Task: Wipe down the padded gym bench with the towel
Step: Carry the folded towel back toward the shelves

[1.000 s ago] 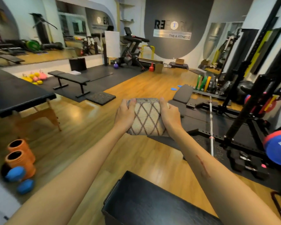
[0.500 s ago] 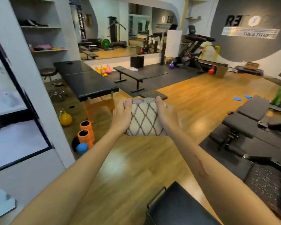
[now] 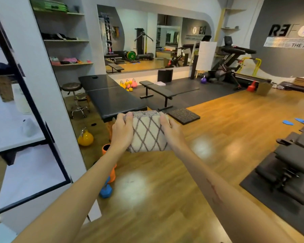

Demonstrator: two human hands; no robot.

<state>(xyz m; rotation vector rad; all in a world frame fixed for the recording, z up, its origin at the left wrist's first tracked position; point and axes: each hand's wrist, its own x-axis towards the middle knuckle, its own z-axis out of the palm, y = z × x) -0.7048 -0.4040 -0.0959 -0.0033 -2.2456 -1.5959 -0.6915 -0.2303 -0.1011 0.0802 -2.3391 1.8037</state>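
The folded towel (image 3: 147,133) — cream, crossed with a dark diamond pattern — is held up in the air at arm's length, over the wooden floor (image 3: 218,137); the left hand (image 3: 121,131) grips its left edge with the thumb laid over the top, and the right hand (image 3: 171,131) clamps the right edge the same way, fingers wrapped behind where I cannot see them. Beyond the towel stands a flat padded gym bench (image 3: 158,89) on a dark rubber mat (image 3: 184,89), well apart from the hands; nearer, just behind the left hand, runs a long black massage table (image 3: 111,95), with a round stool (image 3: 72,87) beside it. A yellow kettlebell (image 3: 85,138) sits on the floor by the white pillar (image 3: 47,95); an orange foam roller (image 3: 106,149) and a blue dumbbell (image 3: 105,191) show under the left forearm. At the right edge lies another black padded bench (image 3: 295,160) — only partly in view; a wall mirror (image 3: 153,39) spans the far wall.
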